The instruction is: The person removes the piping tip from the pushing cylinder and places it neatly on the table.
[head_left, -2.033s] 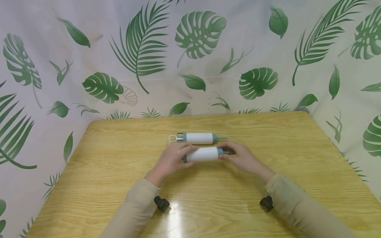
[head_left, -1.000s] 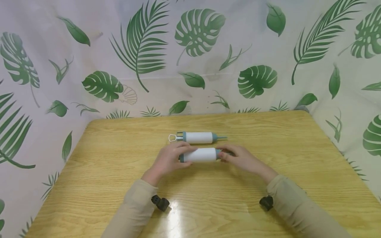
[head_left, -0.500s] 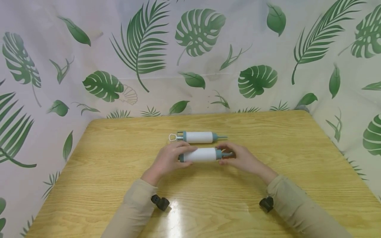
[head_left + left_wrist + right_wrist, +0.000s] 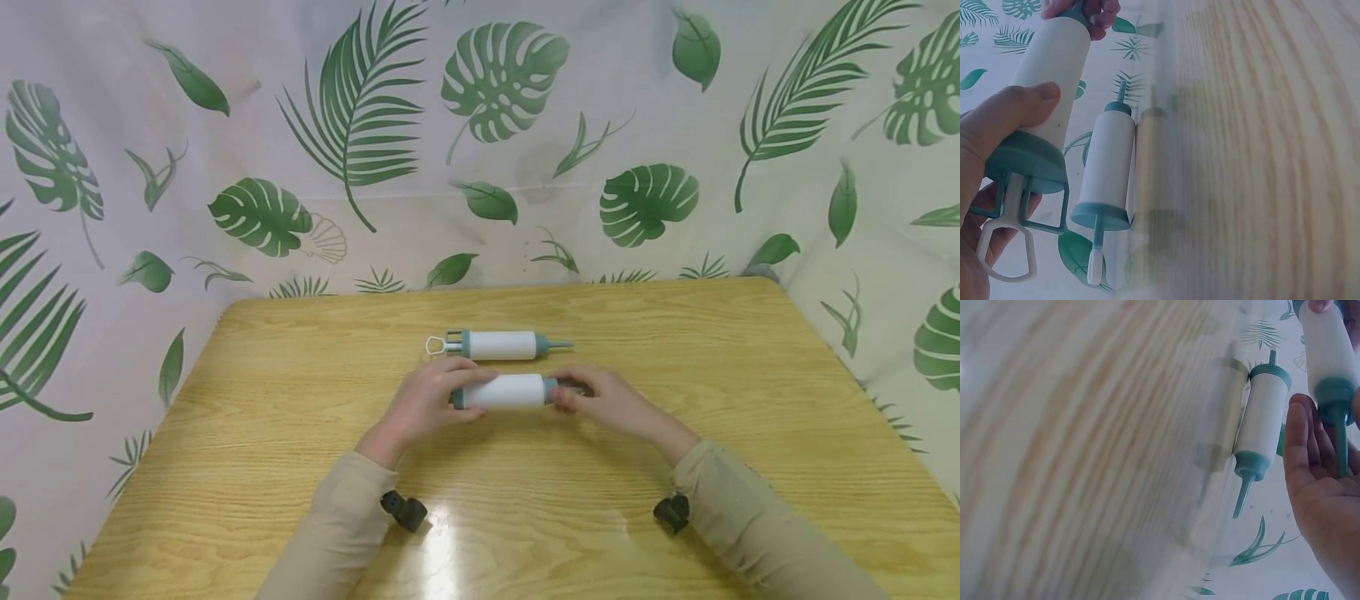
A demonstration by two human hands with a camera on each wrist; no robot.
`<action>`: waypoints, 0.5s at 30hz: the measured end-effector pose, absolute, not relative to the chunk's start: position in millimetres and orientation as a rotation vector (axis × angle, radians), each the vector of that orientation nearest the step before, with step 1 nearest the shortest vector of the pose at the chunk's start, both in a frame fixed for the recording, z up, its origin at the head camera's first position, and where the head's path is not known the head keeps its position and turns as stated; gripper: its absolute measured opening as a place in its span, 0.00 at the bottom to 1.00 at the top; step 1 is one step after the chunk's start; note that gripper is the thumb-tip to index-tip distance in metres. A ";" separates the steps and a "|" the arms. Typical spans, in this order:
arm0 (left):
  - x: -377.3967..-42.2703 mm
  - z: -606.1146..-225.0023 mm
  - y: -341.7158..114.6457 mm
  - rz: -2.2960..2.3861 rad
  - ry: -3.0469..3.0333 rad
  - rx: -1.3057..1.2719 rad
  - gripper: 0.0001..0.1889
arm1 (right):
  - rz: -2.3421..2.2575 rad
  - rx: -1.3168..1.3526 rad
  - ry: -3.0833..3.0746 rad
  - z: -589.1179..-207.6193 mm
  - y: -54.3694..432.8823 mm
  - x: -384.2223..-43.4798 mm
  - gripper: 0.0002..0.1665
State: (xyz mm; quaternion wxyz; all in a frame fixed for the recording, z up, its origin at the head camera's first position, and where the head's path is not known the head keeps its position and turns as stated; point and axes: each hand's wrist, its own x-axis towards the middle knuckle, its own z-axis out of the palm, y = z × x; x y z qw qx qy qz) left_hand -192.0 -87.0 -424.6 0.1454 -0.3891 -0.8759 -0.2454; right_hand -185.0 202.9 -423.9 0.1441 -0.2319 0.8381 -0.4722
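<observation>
A large syringe [image 4: 504, 392], white-barrelled with teal end caps, is held level just above the table. My left hand [image 4: 431, 400] grips its barrel near the plunger end. In the left wrist view, a white loop handle [image 4: 1007, 250] sticks out between two teal finger loops. At the other end, my right hand [image 4: 609, 402] has its thumb and fingers about the teal nozzle cap [image 4: 1335, 397], pinching it. Most of the nozzle is hidden in the head view but shows over the palm in the right wrist view. A matching second syringe [image 4: 502, 345] lies just behind, touched by neither hand.
Both syringes are over a wood-grain table [image 4: 300, 500]. A white cloth [image 4: 540, 225] printed with green leaves hangs behind the table and along both sides. Black wrist cameras [image 4: 405, 511] sit at the sleeve cuffs.
My right fingers closed on the nozzle cap, spread off it half a second ago, and pinch it again now. The held syringe shifted slightly left early on. My left grip stays put.
</observation>
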 end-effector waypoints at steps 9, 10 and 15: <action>-192.1 -426.0 -87.2 -0.721 -2.522 -1.122 0.26 | -1.387 -0.706 2.492 -428.9 200.6 -186.2 0.24; -192.0 -425.9 -87.2 -0.723 -2.522 -1.122 0.26 | -1.390 -0.715 2.503 -429.1 200.5 -186.0 0.24; -191.6 -425.3 -87.1 -0.730 -2.521 -1.120 0.26 | -1.421 -0.748 2.539 -428.9 198.5 -185.2 0.24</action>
